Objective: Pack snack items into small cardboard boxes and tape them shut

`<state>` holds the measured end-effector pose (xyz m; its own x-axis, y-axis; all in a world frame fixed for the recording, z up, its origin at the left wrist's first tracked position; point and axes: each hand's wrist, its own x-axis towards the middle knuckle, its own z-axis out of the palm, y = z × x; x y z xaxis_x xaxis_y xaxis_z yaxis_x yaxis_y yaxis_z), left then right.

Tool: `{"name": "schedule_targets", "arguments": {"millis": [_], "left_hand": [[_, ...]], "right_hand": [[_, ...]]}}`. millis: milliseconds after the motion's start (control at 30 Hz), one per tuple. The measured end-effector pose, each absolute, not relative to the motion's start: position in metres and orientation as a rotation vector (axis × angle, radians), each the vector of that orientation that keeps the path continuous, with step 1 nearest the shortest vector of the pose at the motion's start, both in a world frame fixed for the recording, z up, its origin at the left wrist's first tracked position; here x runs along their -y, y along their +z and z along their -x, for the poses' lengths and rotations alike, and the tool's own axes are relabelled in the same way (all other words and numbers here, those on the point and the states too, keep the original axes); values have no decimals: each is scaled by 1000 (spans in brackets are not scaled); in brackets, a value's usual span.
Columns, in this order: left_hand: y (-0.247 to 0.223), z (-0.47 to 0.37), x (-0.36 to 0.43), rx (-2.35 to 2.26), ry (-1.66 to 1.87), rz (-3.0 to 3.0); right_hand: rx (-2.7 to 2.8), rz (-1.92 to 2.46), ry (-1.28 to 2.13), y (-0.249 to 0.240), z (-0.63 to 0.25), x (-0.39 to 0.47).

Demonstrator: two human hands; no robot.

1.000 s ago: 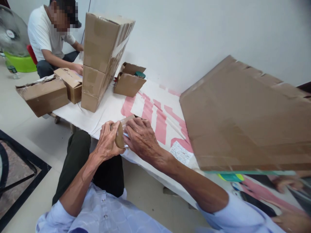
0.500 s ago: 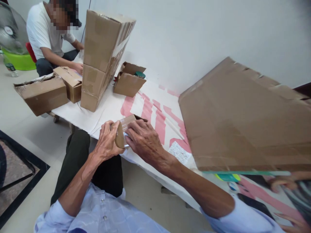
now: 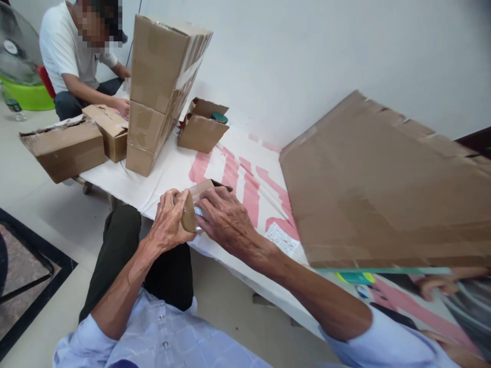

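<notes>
A small cardboard box (image 3: 188, 213) is held tilted over the table's near edge, with shiny clear tape on its sides. My left hand (image 3: 168, 219) wraps round its left end, thumb below and fingers on top. Against the right side presses my right hand (image 3: 222, 212), its fingers bent over a blue-and-white patch that I cannot make out fully. Part of the box, including its dark far edge, is hidden behind the right fingers.
Stacked cardboard boxes (image 3: 155, 76) rise on the cloth-covered table (image 3: 164, 176). Behind stands an open carton (image 3: 201, 134) with a green item. A big cardboard sheet (image 3: 383, 194) leans at right. Two boxes overhang the left end, near a seated person (image 3: 69, 56). Another person's hands show lower right.
Both hands keep their grip on the small box, the right fingers shifting only slightly. The whole view has slid a little. At lower right, the other person's hands have moved.
</notes>
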<state>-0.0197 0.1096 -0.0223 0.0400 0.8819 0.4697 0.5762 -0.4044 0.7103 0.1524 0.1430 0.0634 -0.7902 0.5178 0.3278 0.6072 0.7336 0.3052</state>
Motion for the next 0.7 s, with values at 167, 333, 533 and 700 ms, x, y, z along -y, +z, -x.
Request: {"name": "schedule_targets", "arguments": {"millis": [167, 333, 533, 700], "left_hand": [[-23, 21, -110, -1471, 1293, -2037], [-23, 20, -109, -1463, 1297, -2043], [-22, 19, -110, -1479, 1294, -2019], [-23, 21, -109, -1469, 1295, -2018]], "right_hand": [[2714, 900, -578, 64, -152, -143], [2719, 906, -565, 64, -149, -144], [2746, 908, -557, 66, -152, -144], [2721, 922, -579, 66, -151, -141]]}}
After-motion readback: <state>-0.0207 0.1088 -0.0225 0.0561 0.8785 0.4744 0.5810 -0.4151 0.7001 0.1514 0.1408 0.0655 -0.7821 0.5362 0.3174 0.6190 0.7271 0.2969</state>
